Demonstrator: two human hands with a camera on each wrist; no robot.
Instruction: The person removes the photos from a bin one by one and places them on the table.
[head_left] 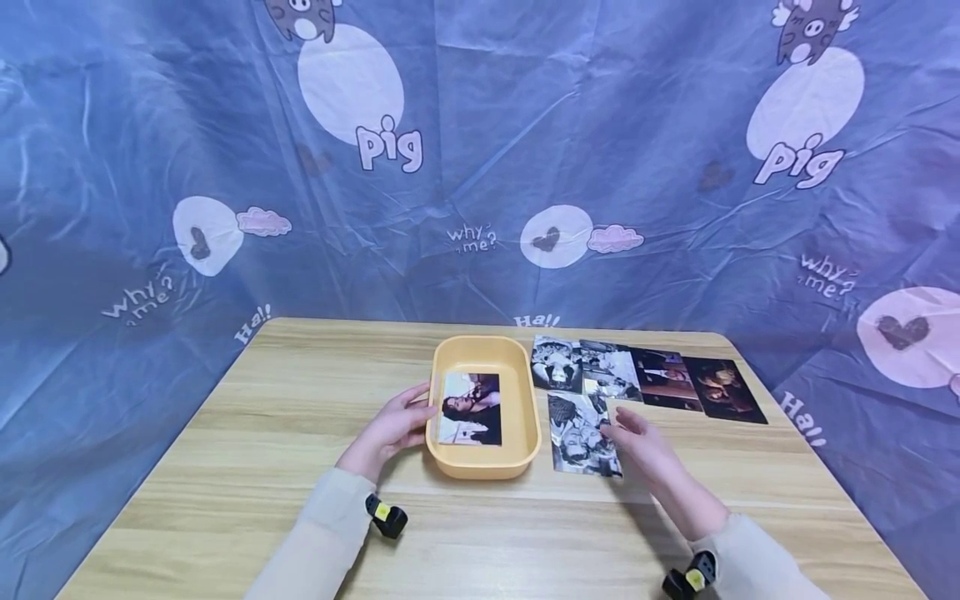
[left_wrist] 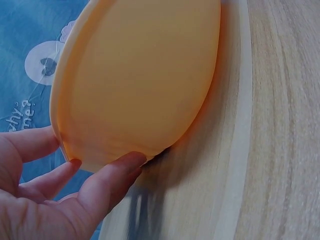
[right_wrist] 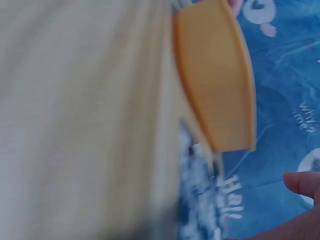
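Note:
A yellow plastic tray stands on the table with a colour photo lying inside it. My left hand holds the tray by its left side; in the left wrist view, fingers lie against the wall and at the rim of the tray. To the right of the tray is a black-and-white photo on the table. Over the right edge of this photo hovers my right hand, its fingers loosely bent and gripping nothing. The right wrist view catches only its thumb, held apart.
Behind the right hand, a row of photos runs along the table: two black-and-white prints and two dark colour ones. A blue printed cloth hangs behind the wooden table.

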